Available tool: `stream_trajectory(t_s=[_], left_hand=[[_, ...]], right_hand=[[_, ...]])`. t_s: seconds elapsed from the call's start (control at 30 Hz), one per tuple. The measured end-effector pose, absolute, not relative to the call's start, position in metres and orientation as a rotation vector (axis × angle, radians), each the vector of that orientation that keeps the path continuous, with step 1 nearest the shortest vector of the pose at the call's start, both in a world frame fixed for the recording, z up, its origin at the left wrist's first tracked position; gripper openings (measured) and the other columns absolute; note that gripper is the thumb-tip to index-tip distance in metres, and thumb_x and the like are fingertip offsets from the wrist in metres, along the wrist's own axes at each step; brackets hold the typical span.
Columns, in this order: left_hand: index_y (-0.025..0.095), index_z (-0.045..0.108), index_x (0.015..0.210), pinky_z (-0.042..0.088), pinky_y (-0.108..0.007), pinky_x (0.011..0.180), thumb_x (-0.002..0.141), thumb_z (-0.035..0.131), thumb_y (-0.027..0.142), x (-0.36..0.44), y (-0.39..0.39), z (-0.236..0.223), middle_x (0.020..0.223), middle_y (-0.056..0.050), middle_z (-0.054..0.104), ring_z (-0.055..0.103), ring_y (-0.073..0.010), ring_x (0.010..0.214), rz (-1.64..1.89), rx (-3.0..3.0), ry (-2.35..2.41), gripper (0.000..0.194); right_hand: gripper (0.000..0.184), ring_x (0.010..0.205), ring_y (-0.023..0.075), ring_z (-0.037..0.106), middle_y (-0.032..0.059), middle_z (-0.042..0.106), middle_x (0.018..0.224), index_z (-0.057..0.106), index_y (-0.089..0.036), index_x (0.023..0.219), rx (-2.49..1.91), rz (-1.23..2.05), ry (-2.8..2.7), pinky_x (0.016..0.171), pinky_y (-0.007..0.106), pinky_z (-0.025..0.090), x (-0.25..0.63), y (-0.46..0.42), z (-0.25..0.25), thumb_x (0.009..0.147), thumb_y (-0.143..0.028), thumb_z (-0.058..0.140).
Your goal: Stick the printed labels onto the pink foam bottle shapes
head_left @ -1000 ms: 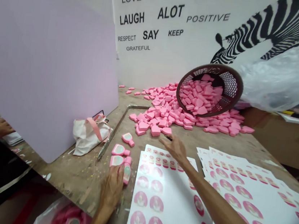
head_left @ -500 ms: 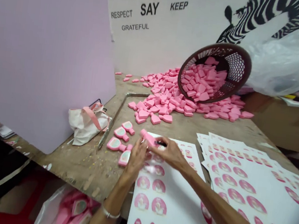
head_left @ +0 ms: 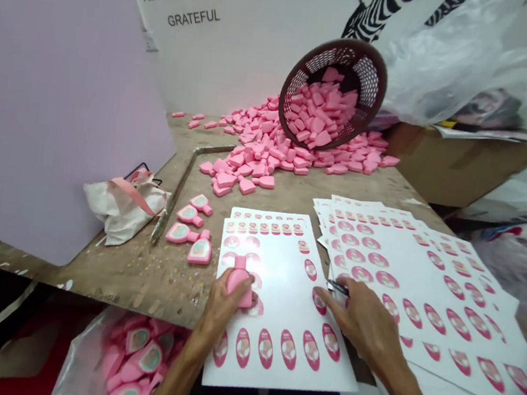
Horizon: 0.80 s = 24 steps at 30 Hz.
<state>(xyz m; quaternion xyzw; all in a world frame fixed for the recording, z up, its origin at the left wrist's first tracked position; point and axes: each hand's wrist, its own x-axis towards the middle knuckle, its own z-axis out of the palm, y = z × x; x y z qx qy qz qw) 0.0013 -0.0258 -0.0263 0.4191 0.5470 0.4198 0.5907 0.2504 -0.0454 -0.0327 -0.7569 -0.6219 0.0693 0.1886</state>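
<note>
1. Parted the hands since half a second ago, after having both at the bottle (head_left: 239, 284) by the far left corner of the sheet (head_left: 279, 302) — brought the left hand (head_left: 218, 310) nearer, took the right hand (head_left: 368, 322) to the right edge.
2. Grips the bottle in the left hand, thumb across its plain pink face, neck pointing away, above the sheet's left part.
3. Pinches a slim dark tool (head_left: 339, 287) in the right hand, close to an oval sticker at the sheet's edge.
4. Keeps four labelled bottles (head_left: 181, 233) on the table (head_left: 292, 201), just left of the sheet, necks turned various ways.
5. Has more sheets (head_left: 425, 288) overlapping to the right, printed with pink stickers.
6. Shows farther back a basket (head_left: 382, 84) tipped on its side, spilling into a heap (head_left: 247, 173) of pink bottles.
7. Includes, beyond the labelled bottles, a bent bar (head_left: 175, 193) and, at its left, a white bag (head_left: 123, 206) beside a purple panel (head_left: 64, 102).
8. Gathers more labelled bottles below the table edge — in a clear sack (head_left: 83, 355).
</note>
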Motion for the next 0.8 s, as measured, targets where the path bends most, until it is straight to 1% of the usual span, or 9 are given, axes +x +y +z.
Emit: stream_trajectory(t_s=[0.07,0.17,0.23,0.33,0.4,0.53,0.63,0.73,0.8], left_hand=[[0.011,0.06,0.095,0.052,-0.024,0.055,0.079,0.064,0.045,0.014,-0.031,-0.032,0.07,-0.007,0.068,0.066,-0.0171,0.062,0.961,1.006,1.262,0.038],[0.012,0.058,0.094,0.053,-0.025,0.057,0.079,0.064,0.046,0.031,-0.032,-0.038,0.074,-0.008,0.068,0.067,-0.0182,0.067,0.982,1.027,1.225,0.038],[0.012,0.057,0.094,0.052,-0.025,0.056,0.08,0.063,0.048,0.034,-0.031,-0.039,0.076,-0.009,0.068,0.068,-0.019,0.069,0.969,1.015,1.205,0.039],[0.014,0.055,0.099,0.054,-0.025,0.056,0.08,0.062,0.049,0.031,-0.032,-0.037,0.089,-0.01,0.069,0.068,-0.0181,0.07,1.005,0.948,1.128,0.04],[0.015,0.053,0.103,0.055,-0.027,0.058,0.08,0.064,0.048,0.026,-0.033,-0.036,0.096,-0.01,0.067,0.068,-0.0166,0.069,1.047,0.891,1.07,0.041],[0.015,0.052,0.102,0.055,-0.025,0.054,0.078,0.065,0.047,0.021,-0.034,-0.033,0.092,-0.009,0.067,0.066,-0.0154,0.065,1.093,0.846,1.059,0.042],[0.015,0.052,0.101,0.055,-0.025,0.053,0.079,0.065,0.047,0.019,-0.032,-0.033,0.088,-0.007,0.066,0.066,-0.0146,0.063,1.13,0.842,1.107,0.041],[0.015,0.052,0.099,0.057,-0.028,0.056,0.078,0.065,0.047,0.017,-0.029,-0.036,0.088,-0.007,0.066,0.066,-0.0143,0.063,1.084,0.88,1.129,0.04],[0.015,0.051,0.097,0.058,-0.029,0.055,0.077,0.066,0.048,0.018,-0.026,-0.04,0.087,-0.007,0.066,0.066,-0.0147,0.062,1.059,0.923,1.17,0.041]], right_hand=[[0.04,0.068,0.0245,0.062,0.0066,0.064,0.076,0.061,-0.022,0.083,-2.177,0.111,-1.742,0.049,0.03,0.04,0.245,-0.065,-0.037,0.08,-0.06,0.05],[0.031,0.072,0.025,0.062,0.0068,0.065,0.079,0.059,-0.022,0.085,-2.184,0.03,-1.657,0.049,0.031,0.04,0.236,-0.075,-0.038,0.084,-0.052,0.048],[0.028,0.075,0.0255,0.062,0.0063,0.066,0.082,0.059,-0.023,0.086,-2.159,0.056,-1.552,0.051,0.032,0.041,0.234,-0.072,-0.036,0.085,-0.048,0.047],[0.029,0.066,0.0208,0.06,0.0026,0.064,0.072,0.058,-0.022,0.077,-1.989,0.395,-1.461,0.053,0.03,0.043,0.242,-0.062,-0.033,0.084,-0.049,0.049],[0.033,0.058,0.0167,0.055,0.0,0.059,0.061,0.056,-0.021,0.069,-1.872,0.625,-1.423,0.052,0.028,0.042,0.249,-0.055,-0.034,0.081,-0.051,0.052],[0.031,0.057,0.0133,0.049,-0.002,0.055,0.058,0.052,-0.019,0.062,-1.827,0.726,-1.405,0.052,0.025,0.039,0.251,-0.046,-0.042,0.078,-0.046,0.057],[0.021,0.061,0.0136,0.052,-0.002,0.059,0.064,0.055,-0.02,0.068,-1.885,0.603,-1.569,0.056,0.025,0.038,0.239,-0.042,-0.043,0.082,-0.036,0.055],[0.013,0.071,0.0169,0.056,0.0011,0.063,0.076,0.06,-0.02,0.077,-2.066,0.272,-1.763,0.057,0.026,0.035,0.225,-0.04,-0.042,0.085,-0.021,0.05],[0.015,0.078,0.0203,0.057,0.0043,0.064,0.08,0.062,-0.019,0.082,-2.156,0.055,-1.842,0.056,0.028,0.033,0.217,-0.04,-0.043,0.084,-0.014,0.048]])
